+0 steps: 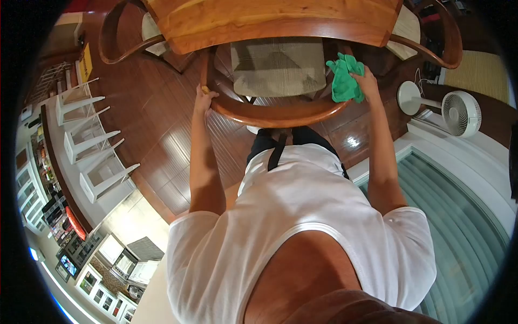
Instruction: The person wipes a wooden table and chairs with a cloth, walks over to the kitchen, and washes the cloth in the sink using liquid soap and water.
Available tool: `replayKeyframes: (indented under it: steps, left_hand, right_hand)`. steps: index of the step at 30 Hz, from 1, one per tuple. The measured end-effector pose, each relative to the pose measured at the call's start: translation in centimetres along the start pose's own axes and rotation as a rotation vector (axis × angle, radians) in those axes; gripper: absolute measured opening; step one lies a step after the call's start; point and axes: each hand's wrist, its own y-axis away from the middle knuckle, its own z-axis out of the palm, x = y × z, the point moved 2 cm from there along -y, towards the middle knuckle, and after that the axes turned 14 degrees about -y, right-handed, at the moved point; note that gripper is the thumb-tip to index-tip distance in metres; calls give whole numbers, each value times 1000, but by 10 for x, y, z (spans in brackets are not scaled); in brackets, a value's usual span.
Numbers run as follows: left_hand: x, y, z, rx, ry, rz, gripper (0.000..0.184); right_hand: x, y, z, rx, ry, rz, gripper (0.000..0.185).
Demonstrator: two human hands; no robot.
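A wooden chair [280,114] with a curved back rail and a woven seat [278,67] stands in front of me, its seat partly under the table edge. My left hand [204,100] grips the left end of that rail, fingers wrapped round the wood. On the other side, my right hand [367,84] holds a crumpled green cloth [346,80] against the right arm of the chair. The cloth covers part of the armrest and hides some of my right fingers.
Above the chair lies a wooden table top [280,19]. Other armchairs stand at its left [129,51] and right [431,40] ends. A white fan [461,113] is on the right, near a teal curtain [442,232]. White stools [89,146] line the counter at left.
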Motion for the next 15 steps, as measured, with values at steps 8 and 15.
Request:
replayKeyframes:
  steps: [8,15]
  left_hand:
    - [-38,13,2,57,155,26,82]
    - [-36,9,13,333,-105,117,64]
  right_hand:
    - [-16,51,-70,294,-291,-234,52]
    - [1,93,5,-8,46,-201,73]
